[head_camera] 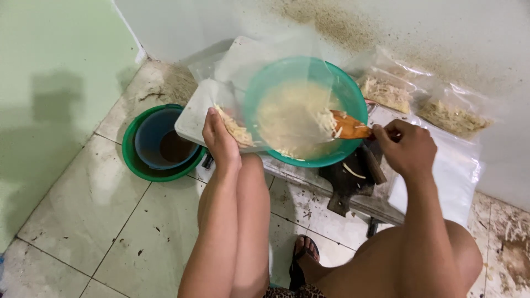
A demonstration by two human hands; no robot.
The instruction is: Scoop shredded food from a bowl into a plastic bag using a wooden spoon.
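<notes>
View from above, seated over a tiled floor. My left hand (221,140) pinches the mouth of a clear plastic bag (232,83) together with a small clump of pale shredded food (236,131), fingers closed on both; held this way, the bag's opening stays against the rim of the round green plastic bowl (342,83), so strands can pass straight across. The bowl stands tilted toward me, its mouth turned to the bag, and a mound of the same pale shreds clings to its inner wall. My right hand (407,146) is clenched round the handle of an orange plastic scoop (349,127), whose blade lies inside the bowl at its right edge, loaded with shreds. Right of the bowl lie two filled clear bags (419,102), flat and side by side. Left of the bowl, a blue bucket nested in a green one (157,146) stands on the floor. Below the bowl lies a dark wooden board (348,182).
</notes>
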